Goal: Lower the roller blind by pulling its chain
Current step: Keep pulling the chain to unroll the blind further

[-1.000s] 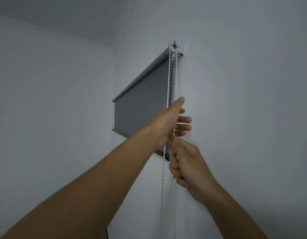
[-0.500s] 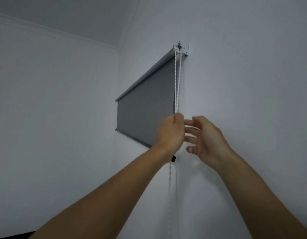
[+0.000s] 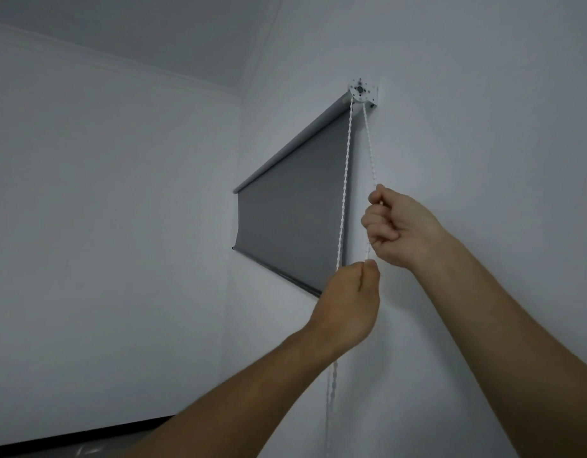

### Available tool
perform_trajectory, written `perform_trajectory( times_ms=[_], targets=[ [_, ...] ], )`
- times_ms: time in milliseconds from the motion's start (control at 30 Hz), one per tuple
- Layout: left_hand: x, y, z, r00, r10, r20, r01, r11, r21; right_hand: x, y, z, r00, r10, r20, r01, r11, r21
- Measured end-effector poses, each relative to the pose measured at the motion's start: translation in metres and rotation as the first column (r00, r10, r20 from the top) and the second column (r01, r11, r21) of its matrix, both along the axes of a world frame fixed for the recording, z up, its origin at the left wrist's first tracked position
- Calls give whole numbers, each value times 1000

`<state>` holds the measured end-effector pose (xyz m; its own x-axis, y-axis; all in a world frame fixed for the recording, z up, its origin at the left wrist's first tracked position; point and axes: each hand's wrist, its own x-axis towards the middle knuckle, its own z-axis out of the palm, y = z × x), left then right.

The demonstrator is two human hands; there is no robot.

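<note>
A grey roller blind (image 3: 295, 223) hangs partly unrolled on the right-hand wall, its bottom bar slanting down to the right. A white bead chain (image 3: 346, 180) drops in two strands from the white bracket (image 3: 363, 92) at the blind's near end. My right hand (image 3: 401, 226) is closed in a fist on the strand nearer the wall, about level with the blind's middle. My left hand (image 3: 349, 305) sits lower, fingers pinched on the same strand just below the right fist. The chain hangs loose below my left wrist.
Plain white walls meet in a corner (image 3: 239, 193) left of the blind, under a white ceiling (image 3: 136, 31). A dark strip (image 3: 70, 441) runs along the bottom of the left wall.
My right hand went from open beside the chain to a fist on the wall-side strand. My left hand has dropped lower along the chain. The view has tilted a little.
</note>
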<state>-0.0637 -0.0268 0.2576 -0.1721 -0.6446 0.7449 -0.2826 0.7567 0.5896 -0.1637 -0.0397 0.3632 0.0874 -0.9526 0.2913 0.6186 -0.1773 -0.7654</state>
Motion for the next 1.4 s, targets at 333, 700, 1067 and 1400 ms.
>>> perform_trajectory(
  times_ms=[333, 700, 1067, 1400],
  targets=[
    [12, -6, 24, 979, 1, -206, 34, 985, 167, 15, 9, -35, 917, -377, -131, 331, 901, -279],
    [6, -11, 73, 948, -157, -277, 256, 894, 367, 23, 32, -86, 903, -377, -204, 298, 895, -333],
    [-7, -20, 64, 978, 68, -195, -59, 997, 52, -2, 37, -88, 805, -397, -441, 355, 918, -179],
    [-4, 3, 22, 999, -9, -53, 8, 999, -32, -15, 10, -30, 935, -214, -282, 173, 972, -160]
  ],
)
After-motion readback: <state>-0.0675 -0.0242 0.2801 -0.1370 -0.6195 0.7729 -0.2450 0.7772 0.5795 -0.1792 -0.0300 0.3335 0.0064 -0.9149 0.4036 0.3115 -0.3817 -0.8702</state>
